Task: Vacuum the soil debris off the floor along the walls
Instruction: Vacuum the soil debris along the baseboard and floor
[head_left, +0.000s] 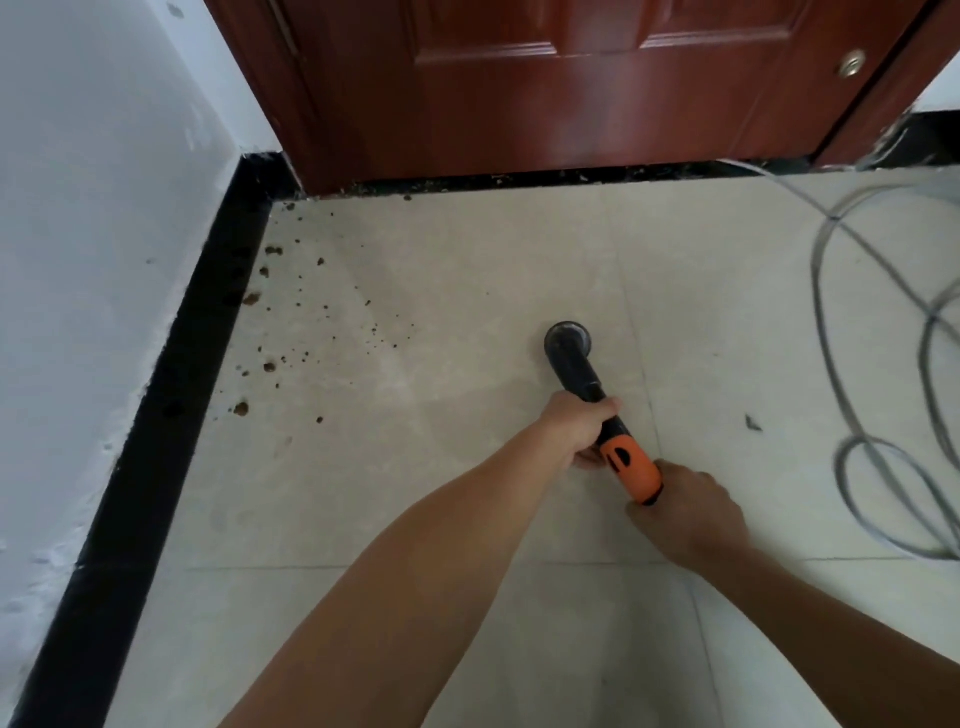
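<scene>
Head view, looking down at a pale tiled floor (467, 249) in a room corner.

- Vacuum wand (605, 415): black tube with an orange grip section, slanting from the hands up toward 11 o'clock. Its round nozzle (568, 338) sits on or just above the tile, slightly right of frame centre; contact can't be confirmed.
- Left hand (579, 431): fingers curled round the black tube, just above where the orange part starts. Firm wrap, thumb underneath.
- Right hand (693, 512): closed over the lower end of the orange grip, at 4 o'clock from the left hand. Back of the hand faces the camera; fingertips hidden below the handle.
- Soil debris (252, 298): brown clumps and fine crumbs scattered at 9 to 10 o'clock from the nozzle, thickest just beside the black baseboard (182, 374) and thinning out toward the nozzle. A few crumbs also lie at the door threshold, around 11 o'clock. Nozzle and main scatter are apart.
- White wall (78, 260) above the baseboard, scuffed along its lower edge.
- Red-brown door (519, 104) at 12 o'clock, shut, with a brass knob (852, 63) at its right side.
- Grey cable (818, 296) loops loosely over the tiles at 3 o'clock.
- One small dark fleck (753, 423) on the floor between the wand and the cable.
</scene>
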